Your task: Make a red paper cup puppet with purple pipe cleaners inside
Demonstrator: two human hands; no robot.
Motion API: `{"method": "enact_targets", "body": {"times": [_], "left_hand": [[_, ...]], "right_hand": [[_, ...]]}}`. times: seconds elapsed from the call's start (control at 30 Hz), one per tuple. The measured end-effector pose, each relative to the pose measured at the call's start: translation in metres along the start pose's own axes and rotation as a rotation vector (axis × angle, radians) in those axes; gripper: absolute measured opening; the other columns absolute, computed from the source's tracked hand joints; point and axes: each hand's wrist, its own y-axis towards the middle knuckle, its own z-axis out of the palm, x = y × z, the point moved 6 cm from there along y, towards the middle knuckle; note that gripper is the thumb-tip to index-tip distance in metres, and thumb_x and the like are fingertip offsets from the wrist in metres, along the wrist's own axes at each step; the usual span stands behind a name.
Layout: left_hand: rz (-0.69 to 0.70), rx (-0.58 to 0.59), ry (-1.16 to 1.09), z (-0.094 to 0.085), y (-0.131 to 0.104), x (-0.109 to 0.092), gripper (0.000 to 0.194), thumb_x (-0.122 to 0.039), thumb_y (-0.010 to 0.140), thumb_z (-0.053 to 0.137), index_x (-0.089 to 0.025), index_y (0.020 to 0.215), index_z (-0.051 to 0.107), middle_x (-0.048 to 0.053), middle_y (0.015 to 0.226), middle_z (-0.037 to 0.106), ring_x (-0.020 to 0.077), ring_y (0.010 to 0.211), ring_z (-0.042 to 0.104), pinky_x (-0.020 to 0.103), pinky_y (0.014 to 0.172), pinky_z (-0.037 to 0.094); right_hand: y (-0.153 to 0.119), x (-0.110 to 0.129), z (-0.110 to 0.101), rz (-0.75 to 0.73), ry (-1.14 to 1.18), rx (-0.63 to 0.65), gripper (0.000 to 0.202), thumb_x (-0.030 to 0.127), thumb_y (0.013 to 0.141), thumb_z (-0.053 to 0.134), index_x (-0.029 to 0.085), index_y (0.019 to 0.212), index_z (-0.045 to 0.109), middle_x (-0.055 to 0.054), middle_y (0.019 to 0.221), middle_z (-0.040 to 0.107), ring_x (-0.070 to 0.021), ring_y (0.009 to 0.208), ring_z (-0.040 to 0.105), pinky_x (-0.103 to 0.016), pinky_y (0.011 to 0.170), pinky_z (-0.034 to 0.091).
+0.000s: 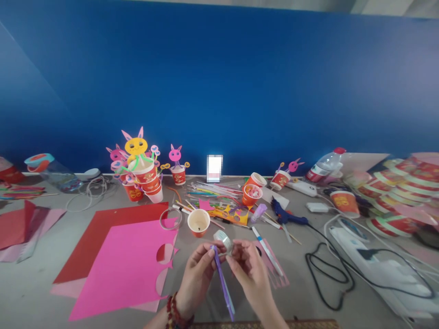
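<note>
My left hand [200,269], with a red bead bracelet at the wrist, pinches purple and pale blue strips [223,285] near their upper end; they hang down toward me. Beside it my right hand [249,265] has its fingers closed at a small roll of clear tape [222,241], just right of the strips' top. The fingertips of both hands nearly meet there. A white-rimmed paper cup [198,222] stands upright just behind my hands.
Pink paper [126,260] with round cut-outs lies over red paper [82,242] at left. Behind are rabbit-decorated cups [147,176], pipe cleaners and yellow scraps [233,215]. A blue glue gun [286,214], its black cable, a marker [267,251] and a white power strip [370,260] are at right.
</note>
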Motion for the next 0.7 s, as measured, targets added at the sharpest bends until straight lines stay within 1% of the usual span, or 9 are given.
{"method": "enact_targets", "body": {"times": [0.1, 0.2, 0.3, 0.37, 0.43, 0.53, 0.6, 0.63, 0.7], "left_hand": [[-0.013, 0.036, -0.007, 0.002, -0.001, 0.002, 0.015, -0.032, 0.084, 0.076, -0.018, 0.088, 0.077, 0.008, 0.096, 0.074, 0.0191, 0.088, 0.068, 0.031, 0.083, 0.054], [-0.026, 0.045, 0.011, 0.002, -0.002, 0.002, 0.015, -0.032, 0.083, 0.077, -0.018, 0.084, 0.075, 0.006, 0.094, 0.072, 0.0169, 0.086, 0.066, 0.028, 0.079, 0.053], [-0.017, -0.053, 0.067, -0.007, -0.001, 0.000, 0.019, -0.033, 0.079, 0.082, -0.018, 0.081, 0.071, 0.001, 0.083, 0.067, 0.0105, 0.074, 0.059, 0.020, 0.069, 0.049], [-0.010, -0.126, 0.101, -0.015, 0.002, -0.003, 0.024, -0.033, 0.074, 0.086, -0.017, 0.079, 0.069, -0.003, 0.074, 0.062, 0.0072, 0.065, 0.053, 0.017, 0.063, 0.045], [-0.018, -0.151, 0.125, -0.020, 0.005, -0.005, 0.027, -0.035, 0.072, 0.087, -0.017, 0.078, 0.067, -0.004, 0.070, 0.058, 0.0061, 0.062, 0.048, 0.016, 0.059, 0.041], [-0.026, -0.152, 0.161, -0.022, 0.007, -0.008, 0.030, -0.038, 0.073, 0.086, -0.016, 0.077, 0.065, -0.005, 0.069, 0.053, 0.0059, 0.060, 0.043, 0.016, 0.057, 0.037], [-0.026, -0.160, 0.191, -0.021, 0.008, -0.010, 0.031, -0.040, 0.074, 0.085, -0.017, 0.077, 0.064, -0.005, 0.068, 0.051, 0.0057, 0.059, 0.040, 0.017, 0.055, 0.035], [-0.021, -0.165, 0.207, -0.020, 0.007, -0.011, 0.032, -0.041, 0.074, 0.085, -0.017, 0.076, 0.063, -0.006, 0.067, 0.050, 0.0057, 0.058, 0.039, 0.017, 0.054, 0.034], [0.002, -0.170, 0.243, -0.018, 0.007, -0.014, 0.034, -0.042, 0.072, 0.086, -0.017, 0.075, 0.062, -0.006, 0.067, 0.050, 0.0060, 0.059, 0.039, 0.016, 0.055, 0.033]], "right_hand": [[-0.001, -0.005, 0.000, 0.005, -0.033, 0.046, 0.030, 0.044, 0.088, 0.067, 0.019, 0.104, 0.062, -0.002, 0.074, 0.062, -0.0164, 0.060, 0.060, -0.024, 0.052, 0.049], [-0.002, -0.001, -0.009, -0.070, -0.184, 0.058, 0.023, 0.043, 0.091, 0.064, 0.020, 0.093, 0.065, -0.003, 0.072, 0.063, -0.0167, 0.059, 0.060, -0.025, 0.054, 0.049], [-0.002, 0.005, -0.038, -0.198, -0.456, -0.028, 0.021, 0.041, 0.093, 0.062, 0.021, 0.094, 0.066, -0.005, 0.078, 0.069, -0.0183, 0.063, 0.065, -0.026, 0.061, 0.051], [0.000, 0.006, -0.067, -0.289, -0.686, -0.126, 0.024, 0.044, 0.093, 0.061, 0.021, 0.096, 0.067, -0.005, 0.076, 0.070, -0.0187, 0.060, 0.065, -0.027, 0.061, 0.051], [0.003, 0.002, -0.098, -0.342, -0.891, -0.221, 0.030, 0.046, 0.095, 0.054, 0.020, 0.100, 0.067, -0.005, 0.074, 0.071, -0.0193, 0.058, 0.066, -0.028, 0.058, 0.050], [0.008, -0.013, -0.135, -0.383, -1.155, -0.282, 0.033, 0.045, 0.095, 0.048, 0.019, 0.099, 0.069, -0.007, 0.075, 0.072, -0.0225, 0.059, 0.067, -0.030, 0.052, 0.046], [0.010, -0.022, -0.149, -0.367, -1.244, -0.277, 0.033, 0.039, 0.094, 0.044, 0.018, 0.099, 0.069, -0.009, 0.079, 0.073, -0.0231, 0.057, 0.066, -0.031, 0.048, 0.044], [0.010, -0.024, -0.151, -0.347, -1.254, -0.276, 0.033, 0.037, 0.092, 0.043, 0.018, 0.099, 0.069, -0.010, 0.082, 0.073, -0.0231, 0.056, 0.065, -0.031, 0.047, 0.044], [0.007, -0.021, -0.145, -0.301, -1.179, -0.278, 0.031, 0.036, 0.090, 0.045, 0.019, 0.100, 0.069, -0.010, 0.084, 0.072, -0.0224, 0.055, 0.064, -0.031, 0.047, 0.045]]}}
